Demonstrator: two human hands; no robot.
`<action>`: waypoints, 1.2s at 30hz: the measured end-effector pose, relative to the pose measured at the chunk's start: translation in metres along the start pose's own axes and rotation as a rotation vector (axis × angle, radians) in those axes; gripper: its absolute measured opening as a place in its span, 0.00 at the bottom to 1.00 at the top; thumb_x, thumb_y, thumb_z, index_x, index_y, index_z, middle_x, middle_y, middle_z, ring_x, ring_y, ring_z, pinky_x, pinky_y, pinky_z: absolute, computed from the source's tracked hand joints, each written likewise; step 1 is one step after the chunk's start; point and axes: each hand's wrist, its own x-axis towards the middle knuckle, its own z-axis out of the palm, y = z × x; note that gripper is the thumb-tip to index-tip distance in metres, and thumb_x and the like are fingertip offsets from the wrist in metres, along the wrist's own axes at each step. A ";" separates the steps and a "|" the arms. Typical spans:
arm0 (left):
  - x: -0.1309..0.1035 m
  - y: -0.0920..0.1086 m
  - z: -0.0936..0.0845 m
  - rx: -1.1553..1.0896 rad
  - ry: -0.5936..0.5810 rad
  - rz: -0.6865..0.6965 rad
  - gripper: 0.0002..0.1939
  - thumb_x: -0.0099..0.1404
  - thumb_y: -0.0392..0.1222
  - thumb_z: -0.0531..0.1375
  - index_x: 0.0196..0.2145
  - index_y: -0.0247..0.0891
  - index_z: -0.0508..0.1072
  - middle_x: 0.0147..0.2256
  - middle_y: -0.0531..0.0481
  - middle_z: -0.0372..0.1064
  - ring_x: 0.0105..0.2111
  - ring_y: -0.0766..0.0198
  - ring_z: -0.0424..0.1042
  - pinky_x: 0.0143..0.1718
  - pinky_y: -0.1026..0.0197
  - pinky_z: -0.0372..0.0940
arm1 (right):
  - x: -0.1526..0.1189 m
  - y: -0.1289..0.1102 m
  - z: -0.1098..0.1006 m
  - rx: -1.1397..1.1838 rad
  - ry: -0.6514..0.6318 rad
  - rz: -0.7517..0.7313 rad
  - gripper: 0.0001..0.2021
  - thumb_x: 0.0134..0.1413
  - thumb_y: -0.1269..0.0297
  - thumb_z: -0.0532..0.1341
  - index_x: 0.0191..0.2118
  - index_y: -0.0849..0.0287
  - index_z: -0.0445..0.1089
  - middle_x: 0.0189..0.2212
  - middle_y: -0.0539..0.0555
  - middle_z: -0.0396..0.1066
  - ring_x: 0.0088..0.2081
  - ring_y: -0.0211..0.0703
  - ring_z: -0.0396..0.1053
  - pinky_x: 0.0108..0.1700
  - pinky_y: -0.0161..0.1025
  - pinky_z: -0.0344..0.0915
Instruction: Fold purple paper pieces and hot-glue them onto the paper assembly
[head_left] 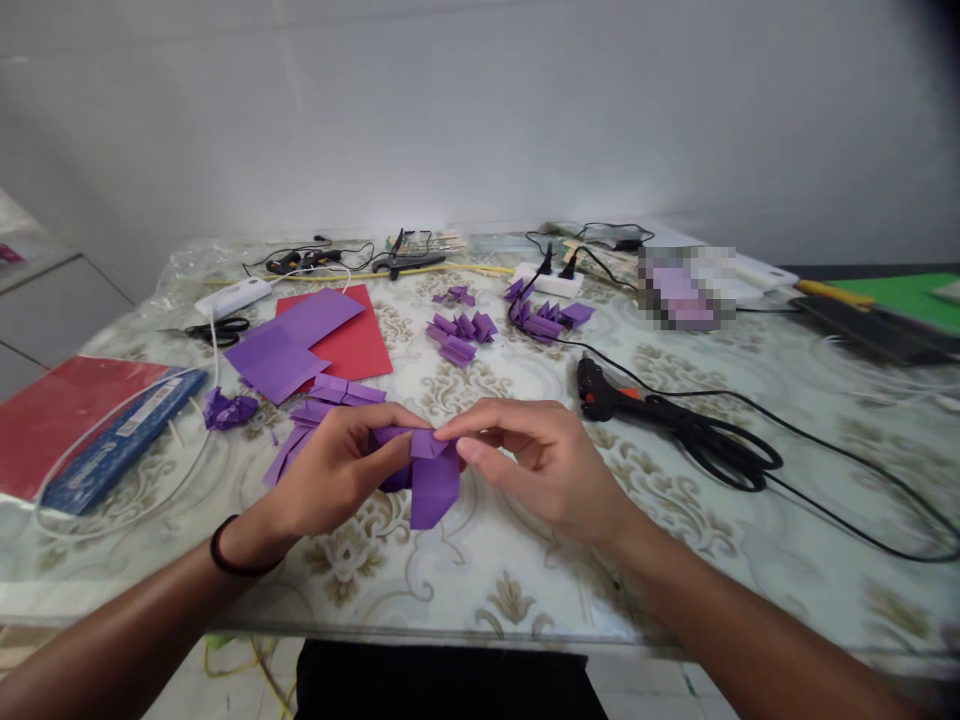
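Observation:
A folded piece of purple paper (435, 488) is held above the near middle of the table, one flap hanging down toward me. My left hand (349, 468) grips its left side between thumb and fingers. At the top right edge, the thumb and index finger of my right hand (536, 455) pinch the paper. Several folded purple strips (341, 390) lie just behind my left hand, which partly hides them. Farther back are more folded purple pieces (459, 335) and another cluster (547, 318).
A black glue gun (600, 390) with a coiled cord lies to the right. Purple sheets (277, 355) overlap a red sheet (367, 335) at left, near scissors (217, 330) and crumpled purple paper (229, 410). A white power strip (551, 280) sits at the back.

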 end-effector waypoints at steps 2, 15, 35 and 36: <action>-0.001 0.000 0.000 0.005 -0.012 -0.002 0.10 0.72 0.41 0.62 0.39 0.35 0.83 0.28 0.52 0.73 0.23 0.71 0.62 0.24 0.69 0.56 | 0.000 0.000 0.001 -0.005 0.017 0.001 0.05 0.62 0.69 0.69 0.40 0.54 0.84 0.35 0.50 0.83 0.35 0.37 0.79 0.38 0.32 0.75; -0.003 0.002 0.001 0.135 0.013 -0.034 0.12 0.72 0.46 0.65 0.40 0.36 0.85 0.28 0.51 0.76 0.24 0.70 0.62 0.23 0.69 0.54 | 0.000 0.002 0.005 -0.077 0.045 0.090 0.05 0.61 0.67 0.69 0.42 0.56 0.80 0.33 0.50 0.81 0.33 0.38 0.77 0.37 0.35 0.74; 0.000 -0.004 -0.001 0.094 -0.041 -0.090 0.11 0.71 0.46 0.66 0.37 0.36 0.84 0.31 0.49 0.80 0.28 0.66 0.73 0.29 0.66 0.66 | 0.000 0.004 0.003 -0.099 -0.109 0.220 0.07 0.66 0.61 0.66 0.36 0.57 0.74 0.31 0.50 0.76 0.33 0.40 0.73 0.36 0.37 0.69; 0.001 -0.003 -0.001 0.066 0.019 -0.057 0.10 0.71 0.45 0.67 0.36 0.36 0.83 0.31 0.49 0.80 0.28 0.66 0.73 0.30 0.66 0.66 | 0.001 0.004 0.002 -0.086 -0.126 0.238 0.07 0.65 0.60 0.66 0.36 0.57 0.74 0.32 0.50 0.76 0.34 0.41 0.73 0.38 0.38 0.70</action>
